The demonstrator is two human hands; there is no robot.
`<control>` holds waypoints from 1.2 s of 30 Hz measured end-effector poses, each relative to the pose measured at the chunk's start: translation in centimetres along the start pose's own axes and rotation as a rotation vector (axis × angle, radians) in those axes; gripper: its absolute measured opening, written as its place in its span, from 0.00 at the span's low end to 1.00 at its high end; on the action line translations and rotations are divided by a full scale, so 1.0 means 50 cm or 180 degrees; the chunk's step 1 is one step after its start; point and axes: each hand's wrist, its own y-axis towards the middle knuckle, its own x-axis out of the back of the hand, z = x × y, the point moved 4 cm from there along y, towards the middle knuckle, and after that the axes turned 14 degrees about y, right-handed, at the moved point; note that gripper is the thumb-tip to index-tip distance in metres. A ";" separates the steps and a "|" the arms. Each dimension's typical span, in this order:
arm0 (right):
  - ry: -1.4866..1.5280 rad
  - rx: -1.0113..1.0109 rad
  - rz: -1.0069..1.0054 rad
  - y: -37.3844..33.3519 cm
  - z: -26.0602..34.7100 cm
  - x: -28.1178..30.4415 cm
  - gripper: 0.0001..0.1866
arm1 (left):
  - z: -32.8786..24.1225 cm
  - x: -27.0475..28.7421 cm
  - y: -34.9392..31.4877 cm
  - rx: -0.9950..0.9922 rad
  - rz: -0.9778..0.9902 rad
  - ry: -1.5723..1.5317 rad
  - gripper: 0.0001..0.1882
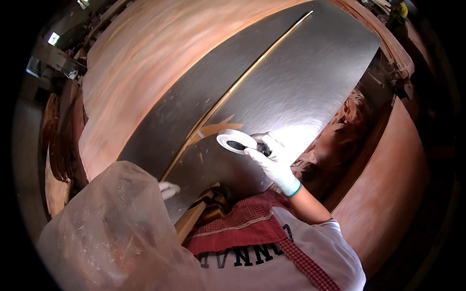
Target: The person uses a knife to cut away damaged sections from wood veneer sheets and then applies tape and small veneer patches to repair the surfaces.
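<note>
My right hand point(272, 157), in a white glove with a green cuff edge, is closed around a roll of white tape point(234, 141) with a dark core. It holds the roll above a wide grey metal-topped table point(301, 82). A long, thin wooden strip point(233, 88) runs slantwise across that surface. At the strip's near end is my left hand point(169, 189), also in a white glove, its fingers bent together against the strip. A cloudy plastic sleeve covers most of that hand. Beside the strip lies a torn piece of thin wood veneer point(217, 128) with a small pale patch.
A large sheet of reddish veneer point(121, 87) spreads along the left and far side. Crumpled veneer scraps point(335, 136) are heaped right of the table, near a stack of veneer sheets point(388, 179). A person point(399, 10) is at the far right.
</note>
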 end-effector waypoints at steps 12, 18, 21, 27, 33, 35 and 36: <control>0.0079 0.0038 0.0205 0.008 -0.062 0.001 0.12 | -0.314 0.000 0.239 -0.1648 -0.0870 -0.0971 0.16; 0.0554 -0.1574 0.0077 -0.013 -0.089 0.005 0.17 | -0.289 0.000 0.226 -0.1500 -0.1610 -0.0926 0.14; 0.0983 -0.2524 0.0455 -0.035 -0.071 0.015 0.15 | -0.276 -0.008 0.237 -0.1413 -0.1315 -0.1091 0.15; 0.2764 -0.2325 0.0966 -0.061 0.014 -0.032 0.22 | -0.280 -0.001 0.219 -0.1711 -0.2032 -0.1046 0.15; 0.3345 -0.2460 0.0841 -0.046 0.022 -0.049 0.19 | -0.288 0.014 0.210 -0.2103 -0.2506 -0.0734 0.16; 0.3376 -0.2400 0.0830 -0.046 0.020 -0.051 0.19 | -0.291 0.014 0.210 -0.2160 -0.2664 -0.0653 0.16; 0.3400 -0.2430 0.0813 -0.047 0.019 -0.051 0.18 | -0.292 0.013 0.208 -0.2181 -0.2744 -0.0611 0.16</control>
